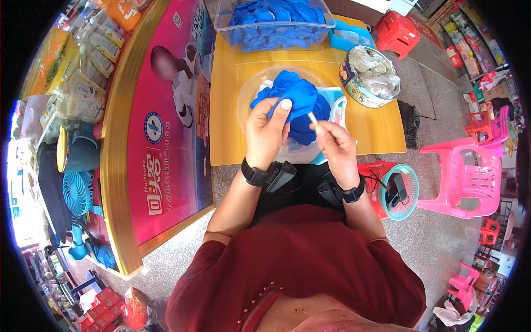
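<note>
A piece of blue cloth (300,98) is pinched between the thumb and fingers of my left hand (264,131), held above the table. My right hand (337,150) is closed round a short, thin, pale stick (313,118), whose tip is at the lower right edge of the cloth. I cannot tell what kind of tool the stick is. Below both hands a shallow translucent basin (244,95) holds more blue cloth pieces (301,133). A white and light-blue sheet (336,105) lies partly under the pile on the right.
On the yellow table (376,130) stand a clear bin (221,22) full of blue pieces, a blue tray (338,43) and a round tin (354,91) with plastic bags. A pink counter (182,182) runs along my left. A teal basket (406,207) and a pink chair (464,177) are at right.
</note>
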